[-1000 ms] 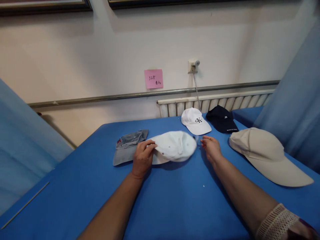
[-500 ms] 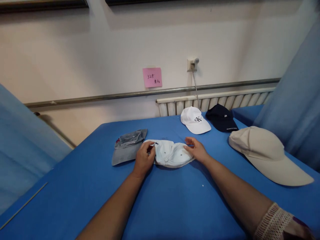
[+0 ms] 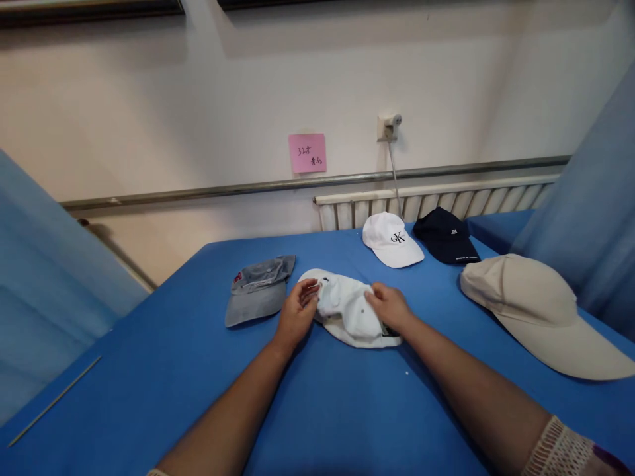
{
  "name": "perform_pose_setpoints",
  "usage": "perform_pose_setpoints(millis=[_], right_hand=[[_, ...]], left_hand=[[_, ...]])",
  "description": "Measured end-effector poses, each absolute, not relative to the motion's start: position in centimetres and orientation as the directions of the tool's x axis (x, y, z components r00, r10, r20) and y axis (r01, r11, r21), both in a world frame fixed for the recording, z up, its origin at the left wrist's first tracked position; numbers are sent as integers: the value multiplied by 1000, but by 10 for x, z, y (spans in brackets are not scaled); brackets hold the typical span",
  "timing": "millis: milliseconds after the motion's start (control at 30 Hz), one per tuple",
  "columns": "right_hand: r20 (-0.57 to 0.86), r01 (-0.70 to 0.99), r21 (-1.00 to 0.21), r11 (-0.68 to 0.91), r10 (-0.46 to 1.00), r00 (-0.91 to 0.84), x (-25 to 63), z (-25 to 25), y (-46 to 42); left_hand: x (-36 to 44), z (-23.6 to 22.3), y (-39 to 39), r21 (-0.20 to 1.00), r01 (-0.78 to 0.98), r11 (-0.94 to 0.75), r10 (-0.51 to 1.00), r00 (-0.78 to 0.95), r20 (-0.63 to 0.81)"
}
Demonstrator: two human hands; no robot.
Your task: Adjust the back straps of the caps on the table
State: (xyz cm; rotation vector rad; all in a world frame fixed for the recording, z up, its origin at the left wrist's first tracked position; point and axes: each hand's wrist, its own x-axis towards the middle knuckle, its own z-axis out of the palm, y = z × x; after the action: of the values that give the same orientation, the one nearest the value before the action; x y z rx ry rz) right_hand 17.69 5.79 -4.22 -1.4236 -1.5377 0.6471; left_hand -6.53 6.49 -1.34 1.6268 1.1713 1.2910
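A plain white cap (image 3: pixel 348 311) lies squashed flat on the blue table (image 3: pixel 307 410) in front of me. My left hand (image 3: pixel 296 314) pinches its left edge near the brim. At the cap's right side my right hand (image 3: pixel 391 307) presses down on the folded crown, fingers curled over the fabric. A flattened grey cap (image 3: pixel 258 291) lies just left of my left hand, apart from it.
Behind the plain cap lie a white cap with a black logo (image 3: pixel 391 239) and a dark navy cap (image 3: pixel 446 236). A large beige cap (image 3: pixel 540 314) sits at the right. Blue curtains hang on both sides. A radiator (image 3: pixel 436 201) and a pink note (image 3: pixel 307 153) are on the wall.
The white cap stood rounded a second ago. Both hands have since folded and flattened it and turned it toward me; my right hand moved in from the right onto the cap.
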Motion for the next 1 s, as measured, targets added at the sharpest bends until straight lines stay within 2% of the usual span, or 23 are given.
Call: perform_pose_setpoints(millis=[67, 167, 333, 400, 500, 600, 667, 767, 867, 933, 1000], right_hand=[[214, 297, -947, 119, 925, 313, 184, -46, 65], [153, 134, -986, 95, 827, 541, 196, -48, 72], [142, 38, -987, 156, 736, 662, 192, -46, 70], [85, -47, -988, 149, 769, 634, 182, -46, 66], [14, -166, -982, 95, 902, 431, 169, -46, 60], [44, -155, -984, 86, 966, 254, 165, -46, 58], [82, -153, -980, 124, 963, 257, 167, -44, 58], [138, -180, -959, 218, 917, 374, 174, -37, 57], [284, -54, -939, 339, 854, 436, 179, -27, 50], [435, 110, -900, 422, 850, 297, 178, -21, 42], [532, 243, -826, 509, 846, 39, 173, -19, 36]], left_hand=[[-66, -14, 66, 895, 302, -327, 941, 22, 336], [-69, -15, 68, 845, 425, -326, 937, 23, 350], [-64, -13, 59, 748, 541, -384, 922, 181, 343], [-57, -9, 50, 719, 542, -434, 900, 294, 322], [-47, -5, 34, 690, 490, -533, 830, 460, 314], [-39, -7, 25, 649, 456, -609, 771, 531, 350], [-37, -10, 26, 627, 484, -611, 772, 540, 335], [-37, -16, 35, 590, 580, -562, 816, 507, 279], [-40, -19, 44, 559, 651, -514, 856, 435, 280], [-43, -20, 48, 573, 637, -515, 856, 421, 301], [-45, -22, 50, 592, 598, -540, 837, 454, 306]])
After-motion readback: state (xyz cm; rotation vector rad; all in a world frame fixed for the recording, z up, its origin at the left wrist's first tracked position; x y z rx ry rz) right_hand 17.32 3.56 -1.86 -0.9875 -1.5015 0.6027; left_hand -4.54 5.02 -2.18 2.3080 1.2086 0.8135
